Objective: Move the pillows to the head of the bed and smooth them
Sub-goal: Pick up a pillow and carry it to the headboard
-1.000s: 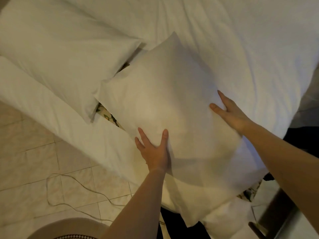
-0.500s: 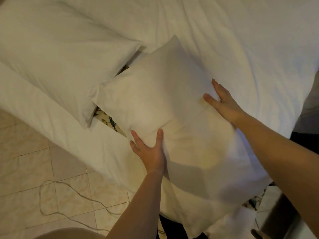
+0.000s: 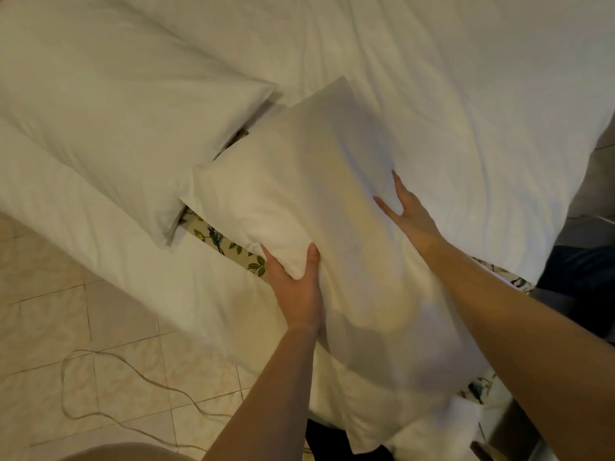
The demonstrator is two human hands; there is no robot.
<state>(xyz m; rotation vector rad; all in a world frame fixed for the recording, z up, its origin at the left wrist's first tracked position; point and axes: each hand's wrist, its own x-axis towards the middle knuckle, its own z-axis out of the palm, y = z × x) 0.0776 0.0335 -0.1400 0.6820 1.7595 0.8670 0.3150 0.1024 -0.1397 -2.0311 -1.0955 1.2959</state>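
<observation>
1. Far pillow [image 3: 109, 104] – cut off by the frame's upper left edge.
2. Floral sheet [image 3: 216, 236] – mostly hidden under the pillows.
3. Left hand [image 3: 296, 291] – fingers tucked beneath the near pillow [image 3: 316, 194].

Both forearms bare; no sleeves (no rings, no watch visible)

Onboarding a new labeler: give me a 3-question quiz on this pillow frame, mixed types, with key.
1. True or false: the left hand lies flat on the floor.
2. Which hand rests open on top of the near pillow? A) left B) right C) neither
3. Fill in: the cable lies on the ____.

Key: 1 false, it grips the near pillow's edge; 2 B, the right hand; 3 floor.
</observation>
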